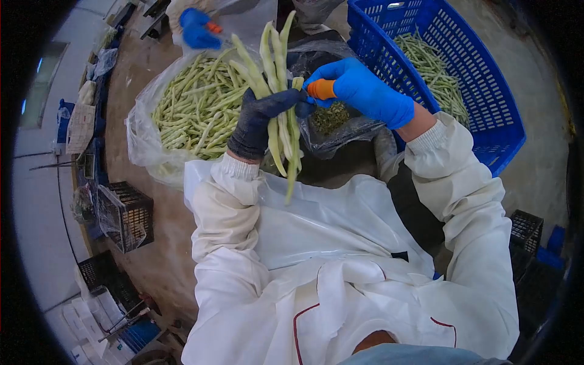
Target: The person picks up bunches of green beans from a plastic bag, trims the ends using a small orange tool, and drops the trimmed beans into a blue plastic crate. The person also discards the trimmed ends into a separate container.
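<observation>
My left hand (261, 118), in a dark grey glove, is closed around a bunch of long flat green beans (281, 67). The beans stand roughly upright, sticking out above and below the fist. Wearing a blue glove, my right hand (365, 91) grips a small orange-handled knife (321, 89) close beside the left fingers. Its blade is hidden behind the hands and beans. Left of the fist, a clear plastic bag (143, 137) holds a heap of similar beans (198, 103). Below the right hand, a dark plastic bag (350, 131) contains small green trimmings (331, 117).
A blue crate (499, 115) with more beans (429, 67) stands at the right. Across from me, another person's blue-gloved hand (198, 29) holds an orange-handled tool (214, 28). Black crates (131, 216) sit on the floor at left. A white apron (328, 225) covers my lap.
</observation>
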